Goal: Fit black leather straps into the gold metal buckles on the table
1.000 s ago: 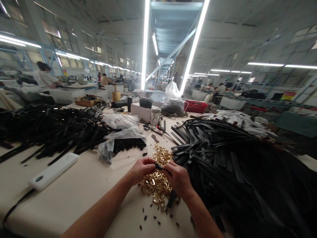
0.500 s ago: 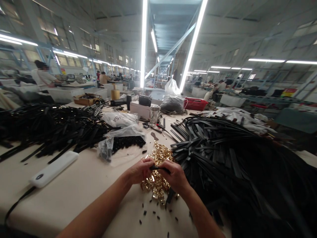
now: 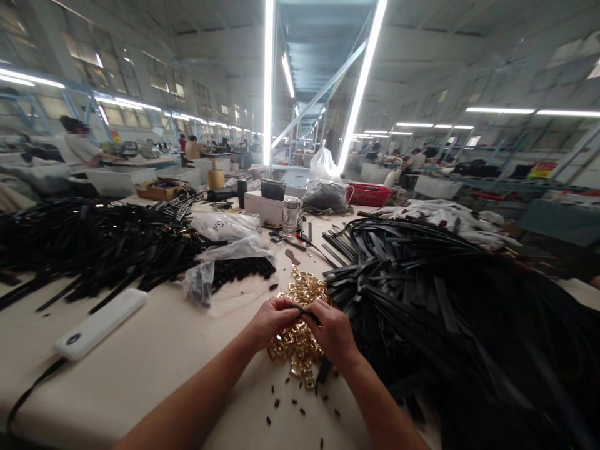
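My left hand [image 3: 273, 322] and my right hand [image 3: 329, 326] meet fingertip to fingertip above a heap of gold metal buckles [image 3: 296, 351]. Between them is a black strap [image 3: 304, 310], its end pinched by the fingers of both hands. Much of the strap is covered by my fingers, and a dark strip hangs below the right hand. Several small black pieces [image 3: 294, 402] lie scattered on the pale table [image 3: 187, 369] in front of the heap. Beside my right hand spreads a big pile of black straps [image 3: 422, 294].
Left lies another pile of black straps [image 3: 94, 250] with gold glints. A white power bank [image 3: 100, 325] with a cable rests nearby. Plastic bags [image 3: 229, 228], one over small black pieces, a glass jar [image 3: 291, 217] and a red basket [image 3: 370, 194] stand farther back. People work in the background.
My left hand has moved slightly right, closer to my right hand. The black strap now shows less between the fingers. The whole view has shifted a little.
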`<action>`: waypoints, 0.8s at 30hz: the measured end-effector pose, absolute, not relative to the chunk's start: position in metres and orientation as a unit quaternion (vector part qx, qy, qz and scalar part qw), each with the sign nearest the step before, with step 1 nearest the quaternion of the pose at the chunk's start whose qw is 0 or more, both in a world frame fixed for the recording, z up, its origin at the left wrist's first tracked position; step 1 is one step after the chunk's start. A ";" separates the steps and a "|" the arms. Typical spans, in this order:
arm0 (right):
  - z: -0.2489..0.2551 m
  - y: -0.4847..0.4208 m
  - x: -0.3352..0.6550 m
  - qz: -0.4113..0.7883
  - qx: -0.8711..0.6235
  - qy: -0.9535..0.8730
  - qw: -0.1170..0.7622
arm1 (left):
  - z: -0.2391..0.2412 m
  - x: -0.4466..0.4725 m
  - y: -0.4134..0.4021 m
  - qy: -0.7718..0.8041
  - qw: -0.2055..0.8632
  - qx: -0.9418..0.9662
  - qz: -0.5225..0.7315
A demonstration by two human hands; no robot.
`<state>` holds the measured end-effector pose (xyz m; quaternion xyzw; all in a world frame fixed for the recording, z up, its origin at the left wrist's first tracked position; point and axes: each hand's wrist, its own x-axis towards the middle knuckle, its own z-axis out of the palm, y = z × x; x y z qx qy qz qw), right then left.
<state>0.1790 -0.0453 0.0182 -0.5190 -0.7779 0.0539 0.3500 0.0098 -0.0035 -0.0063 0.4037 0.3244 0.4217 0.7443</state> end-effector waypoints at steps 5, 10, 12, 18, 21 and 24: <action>0.016 -0.044 0.180 0.111 -0.546 -0.758 0.338 | 0.000 0.007 -0.004 0.353 0.714 0.429 0.425; 0.013 -0.046 0.177 0.149 -0.532 -0.766 0.330 | -0.001 0.011 -0.008 0.340 0.710 0.473 0.395; 0.014 -0.047 0.175 0.154 -0.517 -0.771 0.338 | -0.002 0.013 -0.008 0.354 0.694 0.478 0.406; 0.020 -0.048 0.176 0.091 -0.517 -0.782 0.335 | 0.008 0.008 -0.006 0.386 0.671 0.494 0.396; 0.022 -0.048 0.178 0.058 -0.534 -0.784 0.311 | 0.015 0.006 -0.006 0.392 0.656 0.513 0.391; 0.024 -0.049 0.178 0.051 -0.540 -0.787 0.295 | 0.018 0.005 -0.005 0.385 0.653 0.516 0.399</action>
